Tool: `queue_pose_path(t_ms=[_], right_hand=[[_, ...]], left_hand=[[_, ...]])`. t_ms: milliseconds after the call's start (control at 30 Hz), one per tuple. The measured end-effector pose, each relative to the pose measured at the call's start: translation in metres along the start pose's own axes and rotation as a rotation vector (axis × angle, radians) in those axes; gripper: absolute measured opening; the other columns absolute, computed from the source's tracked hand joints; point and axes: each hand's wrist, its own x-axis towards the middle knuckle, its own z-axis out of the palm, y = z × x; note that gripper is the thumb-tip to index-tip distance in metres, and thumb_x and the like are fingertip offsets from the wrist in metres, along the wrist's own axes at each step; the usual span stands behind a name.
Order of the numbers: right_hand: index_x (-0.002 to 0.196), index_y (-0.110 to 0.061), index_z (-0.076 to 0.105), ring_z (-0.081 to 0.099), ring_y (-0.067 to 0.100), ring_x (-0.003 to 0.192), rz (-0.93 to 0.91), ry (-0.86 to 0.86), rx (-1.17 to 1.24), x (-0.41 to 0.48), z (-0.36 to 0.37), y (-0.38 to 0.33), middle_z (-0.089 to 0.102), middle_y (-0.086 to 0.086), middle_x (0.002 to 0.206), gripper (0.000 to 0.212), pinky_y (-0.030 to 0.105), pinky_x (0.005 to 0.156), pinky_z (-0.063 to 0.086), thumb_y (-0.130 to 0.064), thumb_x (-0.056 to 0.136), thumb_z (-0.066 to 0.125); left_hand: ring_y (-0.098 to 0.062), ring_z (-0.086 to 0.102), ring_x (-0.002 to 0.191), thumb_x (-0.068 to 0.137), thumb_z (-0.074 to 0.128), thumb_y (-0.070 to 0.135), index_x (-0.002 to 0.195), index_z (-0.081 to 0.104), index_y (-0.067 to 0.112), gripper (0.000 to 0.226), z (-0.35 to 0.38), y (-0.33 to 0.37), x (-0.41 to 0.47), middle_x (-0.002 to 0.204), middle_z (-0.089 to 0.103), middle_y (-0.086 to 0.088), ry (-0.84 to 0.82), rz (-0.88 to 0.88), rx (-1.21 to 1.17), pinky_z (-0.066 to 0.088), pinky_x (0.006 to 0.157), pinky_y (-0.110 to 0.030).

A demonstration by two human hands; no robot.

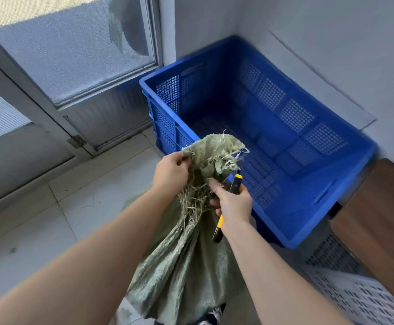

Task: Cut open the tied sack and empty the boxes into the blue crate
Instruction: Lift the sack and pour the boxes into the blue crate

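Observation:
A green woven sack (186,261) stands on the floor in front of me, its frayed top bunched together. My left hand (171,171) pinches the frayed mouth of the sack on its left side. My right hand (233,202) grips a yellow and black utility knife (219,229) and its fingers also touch the bunched neck of the sack. The blue crate (332,216) sits just beyond, in the corner, and I see no boxes in it. The sack's contents are hidden.
A glass door (74,55) with a grey metal frame stands to the left of the crate. Grey walls (320,26) meet behind the crate. A brown wooden surface (379,216) and a white perforated crate (365,299) lie at the right. The floor is pale tile (38,219).

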Motion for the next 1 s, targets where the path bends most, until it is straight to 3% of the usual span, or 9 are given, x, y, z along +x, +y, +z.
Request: queue_pose_path(t_ms=[200,400,533,633,700,767,833,933,1000], right_hand=[[0.091,-0.016,0.06,0.047,0.013,0.045,0.053,-0.071,-0.03,0.012,0.011,0.0,0.063,0.002,0.072,0.033,0.023,0.039,0.034,-0.017,0.07,0.085],[0.075,-0.012,0.059,0.042,0.015,0.041,0.174,0.012,0.096,0.04,0.002,-0.023,0.047,0.003,0.05,0.016,0.026,0.043,0.033,-0.009,0.079,0.075],[0.081,-0.01,0.054,0.043,0.017,0.045,0.251,0.07,0.164,0.068,-0.012,-0.043,0.048,0.005,0.057,0.02,0.029,0.045,0.035,-0.009,0.082,0.074],[0.095,-0.006,0.056,0.047,0.017,0.047,0.313,0.107,0.222,0.083,-0.015,-0.045,0.053,0.009,0.062,0.022,0.029,0.045,0.036,-0.011,0.083,0.074],[0.105,-0.006,0.055,0.054,0.018,0.05,0.347,0.121,0.258,0.092,-0.016,-0.044,0.057,0.011,0.068,0.029,0.027,0.045,0.037,-0.013,0.084,0.074],[0.114,-0.006,0.055,0.06,0.019,0.053,0.374,0.109,0.297,0.102,-0.018,-0.043,0.062,0.014,0.076,0.034,0.026,0.042,0.039,-0.013,0.086,0.072],[0.116,-0.004,0.056,0.063,0.021,0.055,0.391,0.108,0.321,0.109,-0.019,-0.041,0.068,0.019,0.086,0.035,0.025,0.04,0.043,-0.009,0.085,0.071],[0.102,-0.007,0.056,0.06,0.017,0.049,0.323,0.128,0.327,0.11,-0.016,-0.035,0.068,0.019,0.088,0.024,0.028,0.048,0.048,0.001,0.083,0.07],[0.09,-0.015,0.056,0.053,0.016,0.047,0.24,0.162,0.271,0.106,-0.013,-0.029,0.062,0.011,0.08,0.023,0.029,0.051,0.045,0.002,0.08,0.069]], left_hand=[[-0.024,0.067,0.097,0.092,0.04,0.004,0.091,0.066,0.029,0.036,0.015,0.008,0.007,0.095,0.07,0.0,-0.178,-0.013,-0.02,0.053,0.092,-0.042],[-0.024,0.067,0.097,0.099,0.041,0.012,0.093,0.065,0.026,0.028,0.026,0.009,0.025,0.104,0.07,-0.007,-0.21,-0.073,-0.107,0.053,0.093,-0.041],[-0.021,0.06,0.092,0.097,0.042,0.008,0.109,0.062,0.016,0.024,0.033,0.003,0.04,0.111,0.067,-0.013,-0.149,-0.069,-0.008,0.05,0.088,-0.041],[-0.018,0.053,0.11,0.09,0.047,0.001,0.134,0.045,0.025,0.05,0.035,-0.005,0.044,0.131,0.051,0.0,-0.125,-0.015,0.149,0.051,0.081,-0.028],[-0.019,0.043,0.116,0.084,0.053,0.0,0.136,0.041,0.024,0.058,0.033,-0.008,0.04,0.129,0.039,0.0,-0.015,0.08,0.348,0.043,0.086,-0.024],[-0.021,0.042,0.114,0.081,0.06,0.012,0.123,0.047,0.019,0.044,0.03,-0.012,0.031,0.121,0.043,-0.003,0.132,0.232,0.547,0.038,0.093,-0.029],[-0.017,0.052,0.094,0.085,0.061,0.037,0.104,0.05,0.021,0.027,0.029,-0.017,0.025,0.105,0.055,0.002,0.077,0.216,0.624,0.048,0.081,-0.029],[-0.016,0.062,0.079,0.071,0.056,0.075,0.102,0.049,0.026,0.058,0.035,-0.03,0.02,0.09,0.061,0.006,-0.206,0.047,0.769,0.057,0.07,-0.032],[-0.02,0.061,0.089,0.069,0.066,0.068,0.12,0.041,0.026,0.07,0.041,-0.038,0.02,0.104,0.059,0.002,-0.294,-0.016,0.897,0.057,0.073,-0.035]])
